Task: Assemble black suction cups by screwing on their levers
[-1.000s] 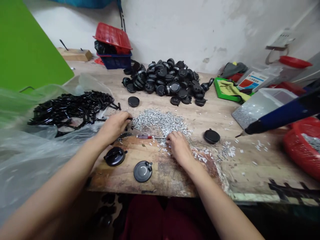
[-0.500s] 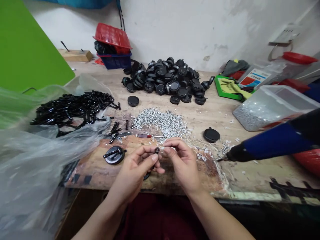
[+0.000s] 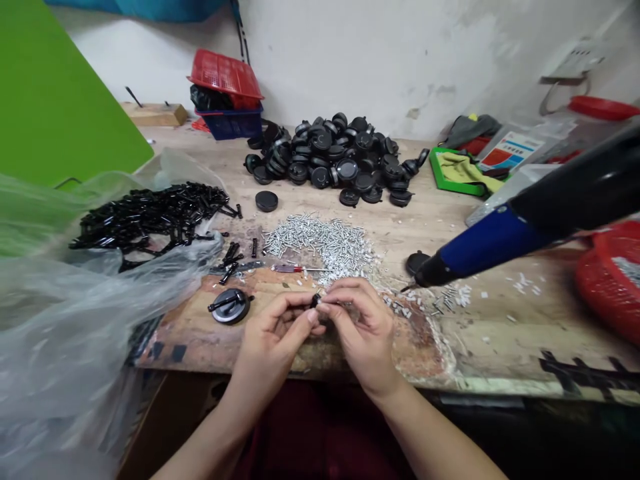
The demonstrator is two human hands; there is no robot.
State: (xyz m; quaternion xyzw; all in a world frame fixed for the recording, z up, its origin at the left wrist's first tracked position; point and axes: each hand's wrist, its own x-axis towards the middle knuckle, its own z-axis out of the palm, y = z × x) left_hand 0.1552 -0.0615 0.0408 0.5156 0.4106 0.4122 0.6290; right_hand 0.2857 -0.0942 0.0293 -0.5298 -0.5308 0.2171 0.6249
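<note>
My left hand [image 3: 283, 328] is closed around a small black part [image 3: 315, 301] at the front of the bench. My right hand [image 3: 361, 325] pinches at the same spot, its thumb and forefinger touching the part; what it holds there is too small to make out. Just beyond my fingers lie a heap of silver screws [image 3: 320, 243] and a screwdriver [image 3: 290, 269] with a reddish handle. Left of my left hand, a round black suction-cup-like piece [image 3: 230, 307] has a black bar across it. A blue and black power screwdriver [image 3: 480, 243] hangs at the right, its bit pointing down-left.
Round black pieces [image 3: 330, 157] are piled against the wall. Black bar-shaped parts [image 3: 150, 217] lie on a clear plastic bag [image 3: 65, 320] at left. A red basket [image 3: 600, 287], a green tray [image 3: 450, 180] and loose screws [image 3: 447, 300] are at right; stacked baskets [image 3: 233, 123] stand at back left.
The power screwdriver has swung left and up, its bit now nearer my right hand. My hands have drawn closer together at the black part.
</note>
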